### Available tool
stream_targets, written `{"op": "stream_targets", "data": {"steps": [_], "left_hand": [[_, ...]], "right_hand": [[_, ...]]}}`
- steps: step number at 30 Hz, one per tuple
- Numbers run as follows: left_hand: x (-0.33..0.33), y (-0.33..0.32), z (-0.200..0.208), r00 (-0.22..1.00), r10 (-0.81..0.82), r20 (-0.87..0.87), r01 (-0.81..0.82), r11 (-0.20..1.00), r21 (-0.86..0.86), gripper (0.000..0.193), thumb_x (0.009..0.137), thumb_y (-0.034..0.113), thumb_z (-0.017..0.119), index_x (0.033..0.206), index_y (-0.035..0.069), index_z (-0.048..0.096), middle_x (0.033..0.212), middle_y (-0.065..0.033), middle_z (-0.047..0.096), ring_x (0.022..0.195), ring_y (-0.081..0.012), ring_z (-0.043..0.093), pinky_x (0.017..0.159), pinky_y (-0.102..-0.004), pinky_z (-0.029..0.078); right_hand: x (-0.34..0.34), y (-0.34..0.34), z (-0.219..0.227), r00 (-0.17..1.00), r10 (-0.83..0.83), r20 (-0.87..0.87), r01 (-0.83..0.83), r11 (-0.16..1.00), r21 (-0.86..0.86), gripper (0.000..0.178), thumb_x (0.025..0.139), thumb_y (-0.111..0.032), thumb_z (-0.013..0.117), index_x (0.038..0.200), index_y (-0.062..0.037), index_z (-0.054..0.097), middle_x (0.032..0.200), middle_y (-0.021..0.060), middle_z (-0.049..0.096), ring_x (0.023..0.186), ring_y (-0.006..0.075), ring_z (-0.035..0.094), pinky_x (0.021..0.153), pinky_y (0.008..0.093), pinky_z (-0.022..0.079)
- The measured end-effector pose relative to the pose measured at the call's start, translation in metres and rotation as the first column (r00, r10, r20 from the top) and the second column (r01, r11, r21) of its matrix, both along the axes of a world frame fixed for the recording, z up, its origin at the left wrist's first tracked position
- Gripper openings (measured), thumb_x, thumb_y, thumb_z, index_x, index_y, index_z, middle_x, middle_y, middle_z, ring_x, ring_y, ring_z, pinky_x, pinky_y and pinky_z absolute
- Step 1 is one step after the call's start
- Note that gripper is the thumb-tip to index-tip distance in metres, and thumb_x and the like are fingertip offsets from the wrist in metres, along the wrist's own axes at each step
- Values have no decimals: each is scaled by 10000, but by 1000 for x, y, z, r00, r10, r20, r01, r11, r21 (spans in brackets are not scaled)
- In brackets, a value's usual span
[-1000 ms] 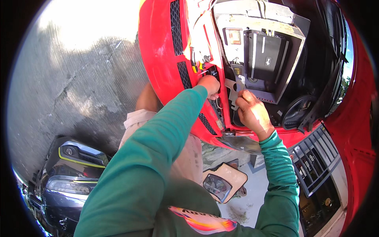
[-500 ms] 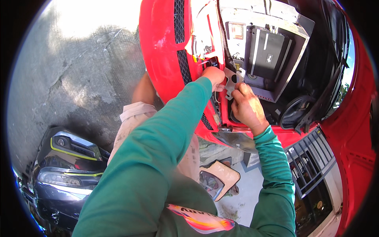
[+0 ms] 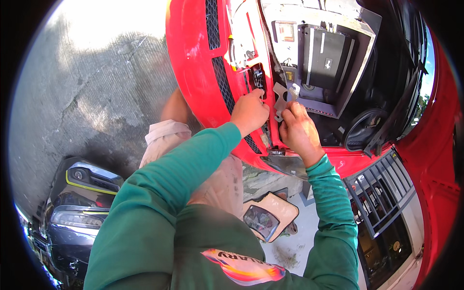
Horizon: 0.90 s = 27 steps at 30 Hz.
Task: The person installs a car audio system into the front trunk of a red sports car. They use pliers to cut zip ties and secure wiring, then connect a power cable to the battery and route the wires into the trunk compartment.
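Observation:
My right hand (image 3: 300, 128) pinches a flat grey metal bracket (image 3: 280, 100) with notched edges, held over the front rim of a red car's open engine bay. The bracket's lower part is hidden behind my fingers. My left hand (image 3: 250, 113) is closed at the red front panel (image 3: 193, 63), its index fingertip by a black latch (image 3: 258, 78) set in a slot. Anything small between its fingertips is too hidden to name. The two hands are apart, with the bracket's edge between them.
Beyond my hands stands a grey box frame (image 3: 357, 77) holding a black rectangular unit (image 3: 325, 58). A round black rim (image 3: 365, 130) lies to the right. A dark vehicle (image 3: 79, 208) is at lower left, a metal grille (image 3: 382, 191) at lower right, and a beige-edged panel (image 3: 285, 212) below.
My left hand has drawn back from the bracket, toward me and to the left, uncovering the black latch. My right hand still holds the bracket.

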<state>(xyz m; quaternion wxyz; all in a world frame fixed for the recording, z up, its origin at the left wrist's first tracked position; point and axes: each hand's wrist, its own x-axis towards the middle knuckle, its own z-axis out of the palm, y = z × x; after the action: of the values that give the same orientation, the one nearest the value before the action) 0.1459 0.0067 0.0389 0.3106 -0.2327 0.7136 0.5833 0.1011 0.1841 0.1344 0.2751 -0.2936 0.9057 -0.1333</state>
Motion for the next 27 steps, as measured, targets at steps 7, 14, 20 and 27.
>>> {"op": "stream_targets", "data": {"steps": [7,14,20,27], "left_hand": [[4,-73,2,957,-216,-194,134,922,-364,461,950,163,663,1392,36,636,1081,-244,751,994,-426,744,872,-536,602],[19,-52,-23,976,-11,-218,5,1000,-28,405,998,142,640,1387,39,687,928,-194,768,863,-293,762,823,-417,608],[20,-11,-55,981,161,110,-194,854,483,599,1027,14,526,1614,131,516,1082,-75,741,826,-150,667,737,-336,566],[0,-16,-33,951,51,304,-239,745,623,655,1080,89,466,1708,237,354,1107,-47,707,877,-143,648,731,-338,569]], "right_hand": [[4,-19,-15,989,117,-85,-110,990,84,141,845,-68,683,979,-31,659,1098,147,601,1044,352,633,929,475,565],[6,-46,-32,924,301,-238,-271,951,147,148,884,-110,643,1026,-68,647,1082,116,608,1066,310,617,960,432,536],[-3,-56,-53,903,354,-242,-310,929,204,182,875,-121,658,1049,-70,643,1079,116,602,1078,313,611,977,434,522],[-9,-65,-50,924,354,-144,-326,926,189,245,857,-126,680,1092,-82,624,1074,110,607,1087,301,621,968,414,527]]}}
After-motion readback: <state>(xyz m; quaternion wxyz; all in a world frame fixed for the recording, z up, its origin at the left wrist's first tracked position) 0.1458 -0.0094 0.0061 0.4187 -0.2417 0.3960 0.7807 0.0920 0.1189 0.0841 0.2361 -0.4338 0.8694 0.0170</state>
